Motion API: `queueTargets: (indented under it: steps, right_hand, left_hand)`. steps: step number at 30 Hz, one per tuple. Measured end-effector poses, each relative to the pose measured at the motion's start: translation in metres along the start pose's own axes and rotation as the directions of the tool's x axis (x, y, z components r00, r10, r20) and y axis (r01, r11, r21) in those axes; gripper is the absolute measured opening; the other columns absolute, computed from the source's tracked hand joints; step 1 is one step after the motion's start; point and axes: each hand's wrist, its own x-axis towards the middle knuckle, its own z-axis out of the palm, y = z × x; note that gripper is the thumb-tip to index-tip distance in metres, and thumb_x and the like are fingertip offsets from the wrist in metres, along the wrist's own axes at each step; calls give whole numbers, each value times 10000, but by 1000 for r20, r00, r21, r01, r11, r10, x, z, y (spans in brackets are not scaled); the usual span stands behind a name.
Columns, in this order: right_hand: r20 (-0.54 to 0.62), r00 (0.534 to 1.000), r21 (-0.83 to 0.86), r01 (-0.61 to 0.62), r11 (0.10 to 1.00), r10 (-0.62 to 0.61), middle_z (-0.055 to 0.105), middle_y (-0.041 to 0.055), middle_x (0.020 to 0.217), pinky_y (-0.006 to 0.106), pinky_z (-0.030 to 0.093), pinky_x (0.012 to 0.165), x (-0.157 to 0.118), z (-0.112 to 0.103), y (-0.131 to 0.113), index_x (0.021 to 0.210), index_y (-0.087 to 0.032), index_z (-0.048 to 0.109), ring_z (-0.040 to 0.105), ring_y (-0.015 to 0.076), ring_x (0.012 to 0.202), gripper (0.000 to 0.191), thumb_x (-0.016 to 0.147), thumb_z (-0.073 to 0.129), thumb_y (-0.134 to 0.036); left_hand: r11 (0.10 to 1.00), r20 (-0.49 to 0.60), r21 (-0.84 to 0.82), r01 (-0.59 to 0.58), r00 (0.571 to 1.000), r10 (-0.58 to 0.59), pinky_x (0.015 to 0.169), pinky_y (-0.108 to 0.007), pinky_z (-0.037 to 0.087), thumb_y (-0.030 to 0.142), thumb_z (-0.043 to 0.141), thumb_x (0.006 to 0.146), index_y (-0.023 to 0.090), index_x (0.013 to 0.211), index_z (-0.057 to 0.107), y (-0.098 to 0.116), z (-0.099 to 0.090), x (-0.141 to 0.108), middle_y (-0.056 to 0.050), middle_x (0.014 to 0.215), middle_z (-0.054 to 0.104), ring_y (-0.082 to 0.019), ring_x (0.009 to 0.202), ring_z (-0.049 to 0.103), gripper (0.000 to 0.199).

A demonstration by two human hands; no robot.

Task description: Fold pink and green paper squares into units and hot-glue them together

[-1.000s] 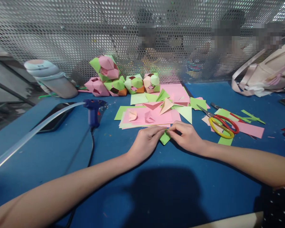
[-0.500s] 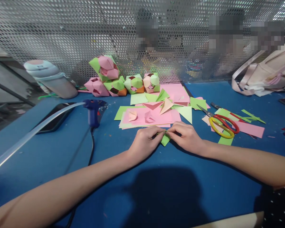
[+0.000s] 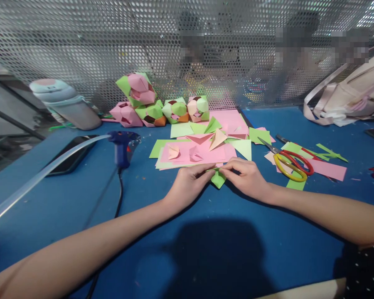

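A small folded piece of green paper (image 3: 218, 179) is pinched between my two hands, just above the blue table. My left hand (image 3: 190, 182) grips its left side with thumb and fingers together. On the other side, my right hand (image 3: 244, 176) holds the upper right edge in a pinch. The fingertips hide part of the paper's top edge. Right behind my hands lie stacked pink sheets (image 3: 212, 154), with a small folded peach piece (image 3: 173, 152) and a folded pink piece (image 3: 195, 154) on top.
A blue glue gun (image 3: 122, 150) with a clear glue stick stands left, by a dark phone (image 3: 73, 155). Scissors (image 3: 291, 164) lie right among paper scraps. Folded paper balls (image 3: 149, 113) and a bottle (image 3: 67, 104) stand before a perforated metal screen (image 3: 162, 50). A bag (image 3: 349, 97) sits back right.
My left hand has shifted slightly left along the paper's edge. More of the green paper shows between my fingers now. Both hands still pinch it.
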Motion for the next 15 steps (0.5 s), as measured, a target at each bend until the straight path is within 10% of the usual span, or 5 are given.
queueTargets:
  steps: [15]
  right_hand:
    - [-23,999,-6,-44,999,44,612,15,710,273,436,659,1,-2,2,747,-168,624,560,129,668,153,883,555,-183]
  left_hand:
    - [996,74,78,-45,996,40,742,-274,518,271,533,863,141,1145,633,0,-4,-5,-55,893,717,-170,790,655,326]
